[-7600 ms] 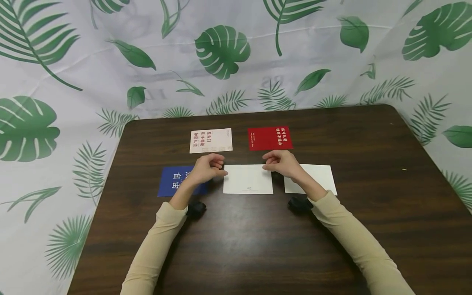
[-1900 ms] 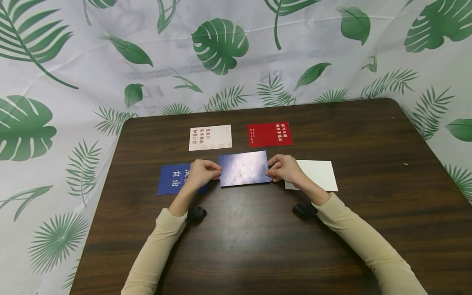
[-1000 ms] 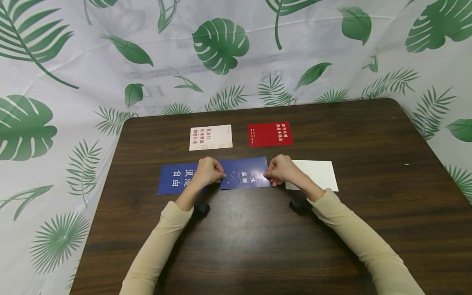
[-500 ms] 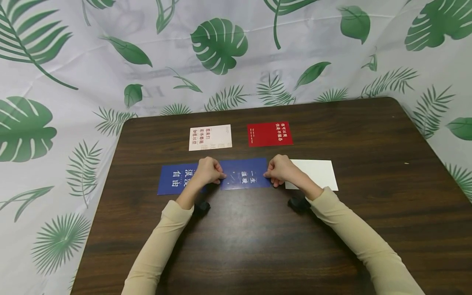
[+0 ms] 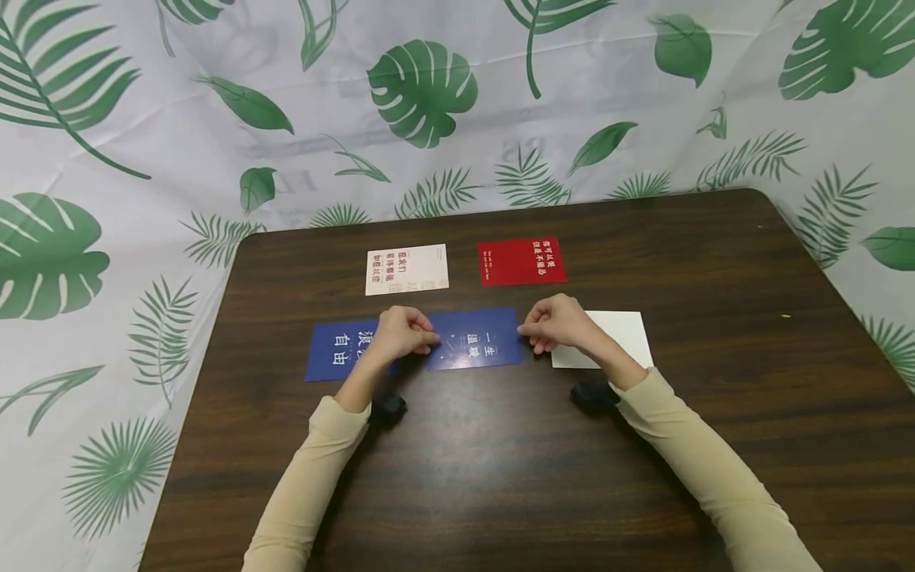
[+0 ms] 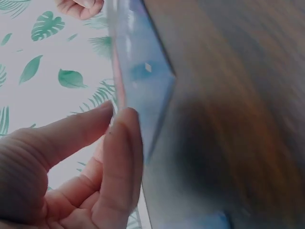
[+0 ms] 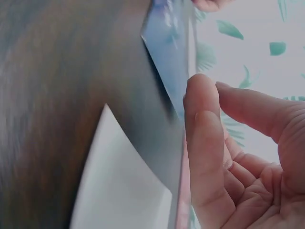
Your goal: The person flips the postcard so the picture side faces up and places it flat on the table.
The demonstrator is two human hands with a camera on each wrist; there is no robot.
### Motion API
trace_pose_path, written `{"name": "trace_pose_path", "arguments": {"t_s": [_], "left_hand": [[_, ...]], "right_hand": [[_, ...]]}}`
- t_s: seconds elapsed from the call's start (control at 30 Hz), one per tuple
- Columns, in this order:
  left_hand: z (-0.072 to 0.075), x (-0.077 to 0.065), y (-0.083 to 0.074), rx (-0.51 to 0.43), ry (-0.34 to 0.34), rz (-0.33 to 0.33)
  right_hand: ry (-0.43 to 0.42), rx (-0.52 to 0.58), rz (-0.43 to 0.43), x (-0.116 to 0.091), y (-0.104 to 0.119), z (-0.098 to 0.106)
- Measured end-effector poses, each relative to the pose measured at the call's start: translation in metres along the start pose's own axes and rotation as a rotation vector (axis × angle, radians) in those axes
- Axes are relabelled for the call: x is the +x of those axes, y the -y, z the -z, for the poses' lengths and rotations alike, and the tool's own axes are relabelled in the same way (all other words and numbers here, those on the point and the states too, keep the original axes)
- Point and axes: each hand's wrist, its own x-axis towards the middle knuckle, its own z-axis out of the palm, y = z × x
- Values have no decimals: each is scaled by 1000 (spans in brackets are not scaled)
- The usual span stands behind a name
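Note:
A dark blue card (image 5: 475,338) with white characters lies face up in the middle of the table. My left hand (image 5: 400,332) is at its left edge, thumb and fingertips overlapping that edge, with a slight gap between them in the left wrist view. At the card's right edge, my right hand (image 5: 561,326) has loosely bent fingers; in the right wrist view the blue card (image 7: 167,52) lies beyond the fingertips. Under my left forearm a second blue card (image 5: 332,349) is partly covered. A blank white card (image 5: 623,338) lies partly behind my right hand.
Farther back on the dark wooden table (image 5: 457,477) lie a cream card (image 5: 422,266) with red characters and a red card (image 5: 511,262). A leaf-patterned cloth (image 5: 314,87) hangs behind the table. A black wrist device (image 5: 389,407) sits below each wrist.
The middle card, white side up at first, was turned over to its blue side and laid down between both hands. Since half a second ago, my right hand has drawn back rightward from it.

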Motion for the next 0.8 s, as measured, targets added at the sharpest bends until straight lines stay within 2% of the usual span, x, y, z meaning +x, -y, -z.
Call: {"name": "trace_pose_path", "arguments": {"t_s": [0.1,0.27,0.5,0.67,0.8], "left_hand": [[-4,3,-4,-57,8,-37],[-14,7,-18,-108,16,-94],[-34,15,-34,-90,17,-142],[-49,22,-44,-103,53,-158],[-62,26,-51,-74,75,-203]], "right_hand": [[-29,35,22,-5,-2,11],[-81,46,-9,-14,-6,26],[-146,28,-1,-25,-13,42],[-183,23,-1,-33,-20,54],[-195,37,-4,-41,-29,62]]}}
